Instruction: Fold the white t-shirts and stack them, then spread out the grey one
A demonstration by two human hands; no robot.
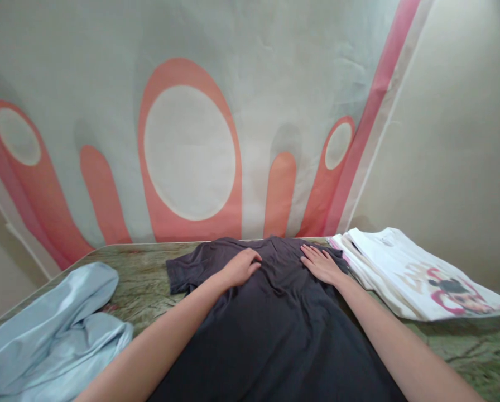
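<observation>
A black T-shirt (pixel 283 335) lies spread over the table, its collar end toward the wall and one sleeve out to the left. Some wrinkles run across its upper part. My left hand (pixel 240 268) rests on the shirt's upper left area, fingers slightly bent and apart, with nothing held. Flat on the upper right, near the other sleeve, my right hand (pixel 320 264) has its fingers stretched out. The shirt's lower part runs out of view at the bottom.
A crumpled light blue cloth (pixel 57 335) lies at the left. At the right stands a stack of folded clothes, topped by a white T-shirt (pixel 413 273) with a cartoon print. The green marbled table (pixel 141 279) meets a wall with a coral-patterned hanging (pixel 258 67).
</observation>
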